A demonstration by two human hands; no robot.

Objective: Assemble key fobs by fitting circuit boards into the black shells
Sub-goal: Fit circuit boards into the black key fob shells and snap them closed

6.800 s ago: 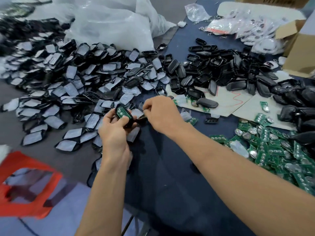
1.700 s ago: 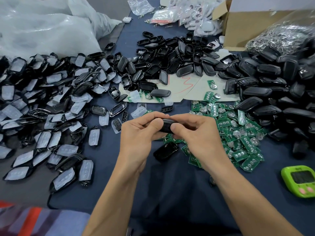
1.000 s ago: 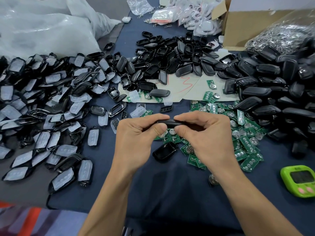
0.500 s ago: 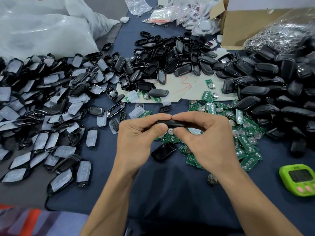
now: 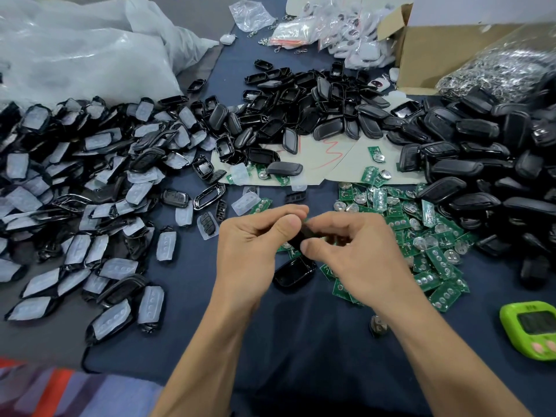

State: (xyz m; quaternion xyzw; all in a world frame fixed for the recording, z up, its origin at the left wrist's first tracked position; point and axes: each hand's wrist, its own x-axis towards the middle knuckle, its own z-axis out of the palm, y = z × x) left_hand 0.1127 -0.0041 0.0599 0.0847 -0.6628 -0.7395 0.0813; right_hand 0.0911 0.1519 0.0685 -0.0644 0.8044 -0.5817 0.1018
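Centrally, left hand (image 5: 249, 254) and right hand (image 5: 355, 260) pinching smooth black shell (image 5: 304, 236), perhaps closed, above flat green boards (image 5: 436, 260).

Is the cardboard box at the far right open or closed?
Open. A flap of the cardboard box stands outward at its left corner; what is inside cannot be seen.

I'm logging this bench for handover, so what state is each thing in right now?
Key fob, raised off the cloth, mostly hidden by fingers.
Left hand, pinching one end of it.
Right hand, pinching the other end.
Black shell below the hands, lying loose, untouched.
Circuit boards, loose heap on the cloth.
Cardboard box, flap open.
Green timer, lying on the cloth, display unreadable.
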